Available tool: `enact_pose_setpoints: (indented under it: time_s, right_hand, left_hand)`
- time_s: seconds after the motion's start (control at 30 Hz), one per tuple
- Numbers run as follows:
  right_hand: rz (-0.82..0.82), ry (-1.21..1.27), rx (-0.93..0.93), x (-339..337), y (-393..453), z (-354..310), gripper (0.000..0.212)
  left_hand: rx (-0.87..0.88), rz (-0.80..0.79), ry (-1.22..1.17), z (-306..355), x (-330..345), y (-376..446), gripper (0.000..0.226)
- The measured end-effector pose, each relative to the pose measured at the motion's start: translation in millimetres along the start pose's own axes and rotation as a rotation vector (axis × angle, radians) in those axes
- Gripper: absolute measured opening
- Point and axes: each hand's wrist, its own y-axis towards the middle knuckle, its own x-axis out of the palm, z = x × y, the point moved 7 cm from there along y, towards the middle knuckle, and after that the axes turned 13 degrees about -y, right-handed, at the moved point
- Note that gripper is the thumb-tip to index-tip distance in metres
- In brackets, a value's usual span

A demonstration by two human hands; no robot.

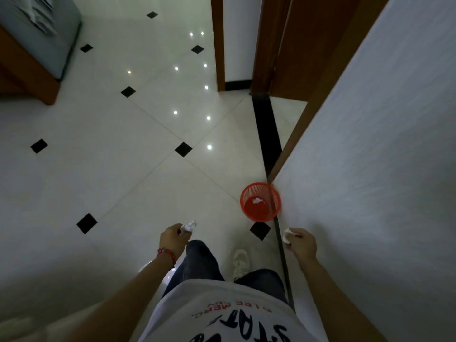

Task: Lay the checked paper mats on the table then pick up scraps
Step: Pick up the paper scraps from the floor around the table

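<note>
Over the tiled floor (118, 149) we've got 2 scraps: left hand (172, 239) pinching a crumpled scrap (188, 226), right hand (302, 243) pinching another scrap (287, 236), near the red basket (249, 193) by the wall (382, 144).

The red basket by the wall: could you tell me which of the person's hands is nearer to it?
Right. The right hand, holding a paper scrap, is just below-right of the red basket; the left hand, pinching another scrap, is farther off, lower-left.
</note>
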Motion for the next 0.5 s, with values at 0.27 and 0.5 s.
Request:
enact_pose_setpoints:
  time_s: [0.27,0.5]
  right_hand:
    - [0.085,0.081,0.132,2.8,35.3,-24.7,0.015]
    - [0.201,0.385,0.475,36.0,0.9,-18.3,0.015]
  left_hand:
    - [0.037,-0.213,0.194,74.2,38.4,94.7,0.02]
    - [0.236,-0.602,0.529,159.6,100.1,171.9,0.029]
